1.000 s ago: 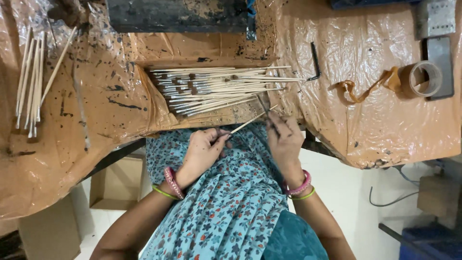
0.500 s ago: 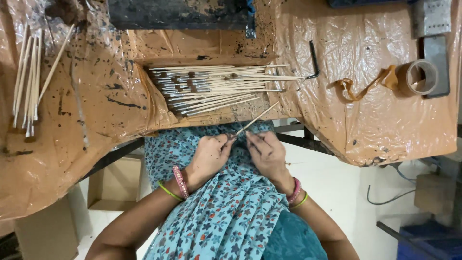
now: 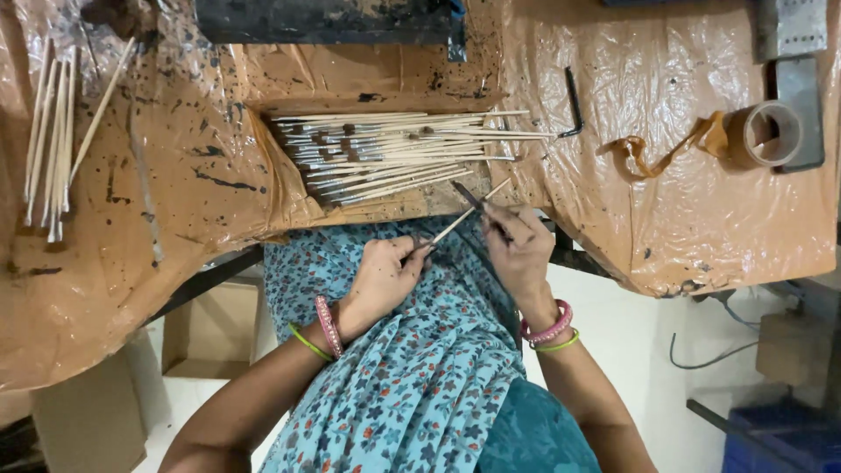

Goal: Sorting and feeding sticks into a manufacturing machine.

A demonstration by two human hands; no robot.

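Note:
My left hand (image 3: 385, 273) pinches the lower end of a thin wooden stick (image 3: 462, 213) that slants up to the right over my lap. My right hand (image 3: 519, 248) grips a small dark tool (image 3: 477, 201) whose tip lies against the middle of that stick. Both hands sit just below the table edge, over a blue flowered cloth (image 3: 412, 368). Right above them lies a pile of many similar sticks (image 3: 385, 158) with dark ends, spread in a shallow brown tray.
Brown plastic sheeting (image 3: 666, 193), spotted with dark stains, covers the table. A second bundle of sticks (image 3: 53, 140) lies at far left. A roll of brown tape (image 3: 771, 133) and a black hex key (image 3: 573, 103) sit at right. A cardboard box (image 3: 210, 337) stands under the table.
My right hand has moved up and to the right along the stick, back toward the table edge. The left hand keeps its hold on the stick's lower end.

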